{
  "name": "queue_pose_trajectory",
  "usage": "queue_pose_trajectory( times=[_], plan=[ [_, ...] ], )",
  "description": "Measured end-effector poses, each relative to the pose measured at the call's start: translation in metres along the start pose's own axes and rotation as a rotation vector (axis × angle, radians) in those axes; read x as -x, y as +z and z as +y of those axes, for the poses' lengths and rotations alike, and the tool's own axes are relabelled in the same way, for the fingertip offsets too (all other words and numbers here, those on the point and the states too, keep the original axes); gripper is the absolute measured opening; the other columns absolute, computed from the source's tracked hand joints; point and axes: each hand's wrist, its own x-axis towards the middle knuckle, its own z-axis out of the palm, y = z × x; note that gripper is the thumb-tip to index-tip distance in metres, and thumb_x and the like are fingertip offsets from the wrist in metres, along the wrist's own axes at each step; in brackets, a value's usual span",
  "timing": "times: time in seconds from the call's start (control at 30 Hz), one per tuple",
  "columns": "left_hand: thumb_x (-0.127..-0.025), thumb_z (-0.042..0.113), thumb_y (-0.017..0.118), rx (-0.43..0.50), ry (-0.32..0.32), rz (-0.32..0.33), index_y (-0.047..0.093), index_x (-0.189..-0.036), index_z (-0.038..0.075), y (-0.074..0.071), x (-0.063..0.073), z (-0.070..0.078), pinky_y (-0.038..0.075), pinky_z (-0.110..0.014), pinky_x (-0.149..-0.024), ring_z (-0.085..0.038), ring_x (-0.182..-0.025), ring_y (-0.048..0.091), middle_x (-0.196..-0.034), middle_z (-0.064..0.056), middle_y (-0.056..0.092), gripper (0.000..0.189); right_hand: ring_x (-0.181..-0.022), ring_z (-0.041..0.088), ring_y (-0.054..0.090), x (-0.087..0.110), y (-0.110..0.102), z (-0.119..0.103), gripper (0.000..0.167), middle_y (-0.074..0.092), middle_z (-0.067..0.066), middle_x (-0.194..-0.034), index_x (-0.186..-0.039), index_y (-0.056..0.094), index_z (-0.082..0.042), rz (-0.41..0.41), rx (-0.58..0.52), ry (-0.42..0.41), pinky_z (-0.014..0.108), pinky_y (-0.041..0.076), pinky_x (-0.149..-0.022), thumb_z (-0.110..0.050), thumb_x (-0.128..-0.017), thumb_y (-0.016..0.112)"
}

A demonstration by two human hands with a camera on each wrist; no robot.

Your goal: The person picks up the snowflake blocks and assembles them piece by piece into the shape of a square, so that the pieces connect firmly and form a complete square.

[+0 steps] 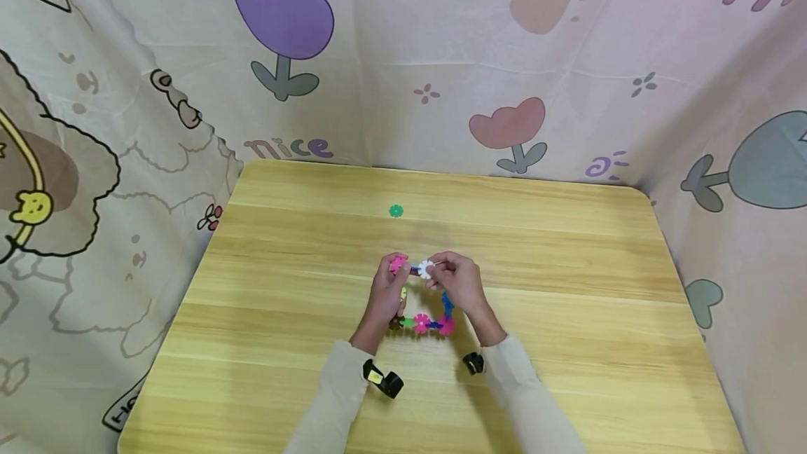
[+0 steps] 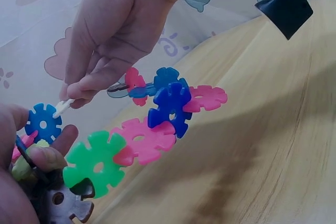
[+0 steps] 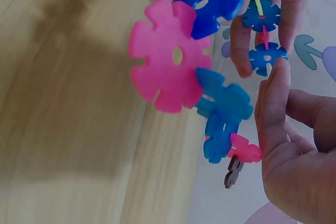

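A chain of interlocking plastic snowflake discs [image 1: 421,323] hangs in a loop below both hands, in pink, blue, green, yellow and brown. My left hand [image 1: 383,293] grips one end of it, near a pink disc [image 1: 398,264]. Beyond its fingertips a blue disc [image 2: 43,123] sticks out. Between thumb and fingers my right hand [image 1: 461,282] pinches a white snowflake disc [image 1: 426,269], whose edge meets that blue disc. In the right wrist view, a brown disc [image 3: 233,171] sits at the chain's other end, beside a small pink one [image 3: 245,148].
A loose green snowflake disc [image 1: 396,211] lies on the wooden table [image 1: 284,244], farther back than the hands. Black wrist cameras [image 1: 383,380] hang at both cuffs. A patterned cloth [image 1: 391,54] rises behind the table and along its sides.
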Motion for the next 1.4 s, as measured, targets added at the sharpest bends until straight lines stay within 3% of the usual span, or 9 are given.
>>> queue_pose_trajectory(
  times=[0.2, 0.4, 0.57, 0.63, 0.9, 1.03, 1.2, 1.3, 1.4],
  plan=[
    [-0.103, 0.028, 0.041, -0.004, -0.006, -0.003, 0.037, -0.135, 0.009, 0.002, -0.002, -0.004, 0.034, -0.023, -0.036, -0.007, -0.034, 0.033, -0.067, -0.001, 0.044, 0.037, -0.07, 0.041, 0.068, -0.008, 0.003, 0.019, 0.018, 0.066, 0.028, -0.088, -0.104, 0.063, 0.01, 0.047, -0.036, -0.023, 0.041, 0.058, -0.064, -0.001, -0.089, 0.062],
    [-0.101, 0.036, 0.042, 0.006, 0.001, 0.015, 0.036, -0.136, 0.012, 0.002, -0.011, -0.021, 0.033, -0.023, -0.034, -0.009, -0.034, 0.032, -0.083, -0.006, 0.051, 0.043, -0.06, 0.029, 0.067, -0.009, 0.006, 0.021, 0.014, 0.066, 0.028, -0.085, -0.1, 0.064, 0.011, 0.074, -0.038, -0.077, 0.035, 0.058, -0.059, 0.004, -0.087, 0.063],
    [-0.102, 0.034, 0.041, -0.017, 0.029, 0.004, 0.035, -0.137, 0.012, -0.001, -0.014, -0.027, 0.032, -0.023, -0.033, -0.009, -0.033, 0.031, -0.064, 0.0, 0.04, 0.041, -0.061, 0.035, 0.067, -0.01, 0.01, 0.021, 0.013, 0.066, 0.028, -0.082, -0.097, 0.064, 0.011, 0.081, -0.013, -0.104, 0.043, 0.057, -0.061, 0.005, -0.086, 0.063],
    [-0.103, 0.029, 0.04, -0.022, 0.039, -0.008, 0.034, -0.137, 0.009, -0.002, -0.014, -0.027, 0.032, -0.024, -0.033, -0.009, -0.033, 0.031, -0.06, 0.002, 0.034, 0.04, -0.063, 0.04, 0.066, -0.01, 0.011, 0.021, 0.012, 0.066, 0.027, -0.082, -0.097, 0.065, 0.01, 0.076, -0.003, -0.095, 0.045, 0.057, -0.062, 0.004, -0.087, 0.063],
    [-0.103, 0.021, 0.039, -0.003, 0.008, 0.002, 0.032, -0.137, 0.002, -0.007, 0.001, -0.011, 0.034, -0.023, -0.035, -0.006, -0.034, 0.033, -0.066, 0.001, 0.042, 0.039, -0.067, 0.039, 0.068, -0.013, 0.004, 0.018, 0.024, 0.069, 0.022, -0.083, -0.113, 0.064, 0.006, -0.032, 0.126, -0.055, 0.039, 0.058, -0.058, -0.007, -0.096, 0.054],
    [-0.103, 0.021, 0.039, 0.022, -0.02, 0.037, 0.032, -0.136, 0.002, -0.011, 0.003, -0.01, 0.033, -0.022, -0.036, -0.006, -0.036, 0.032, -0.068, -0.001, 0.042, 0.039, -0.063, 0.034, 0.068, -0.031, -0.005, 0.018, 0.026, 0.069, 0.022, -0.09, -0.115, 0.063, 0.006, -0.043, 0.203, -0.05, 0.031, 0.056, -0.052, -0.009, -0.097, 0.053],
    [-0.103, 0.022, 0.039, 0.032, -0.056, 0.062, 0.032, -0.136, 0.002, -0.016, 0.005, -0.012, 0.033, -0.022, -0.037, -0.006, -0.037, 0.032, -0.072, -0.002, 0.042, 0.039, -0.059, 0.019, 0.064, -0.065, -0.014, 0.02, 0.021, 0.069, 0.019, -0.091, -0.107, 0.067, 0.002, -0.073, 0.415, -0.029, 0.028, 0.054, -0.053, -0.014, -0.095, 0.058],
    [-0.103, 0.022, 0.039, 0.028, -0.071, 0.066, 0.032, -0.136, 0.002, -0.019, 0.005, -0.015, 0.034, -0.021, -0.037, -0.006, -0.037, 0.033, -0.071, -0.002, 0.042, 0.039, -0.067, 0.018, 0.062, -0.087, -0.014, 0.021, 0.02, 0.068, 0.014, -0.091, -0.106, 0.067, -0.002, -0.082, 0.565, -0.028, 0.027, 0.053, -0.059, -0.016, -0.094, 0.06],
    [-0.103, 0.023, 0.039, 0.024, -0.073, 0.073, 0.033, -0.136, 0.002, -0.022, 0.003, -0.023, 0.034, -0.022, -0.037, -0.005, -0.037, 0.033, -0.069, -0.002, 0.04, 0.039, -0.076, 0.019, 0.061, -0.108, -0.01, 0.023, 0.022, 0.066, 0.011, -0.094, -0.109, 0.066, -0.002, -0.098, 0.637, -0.029, 0.028, 0.052, -0.066, -0.017, -0.093, 0.061]
  ],
)
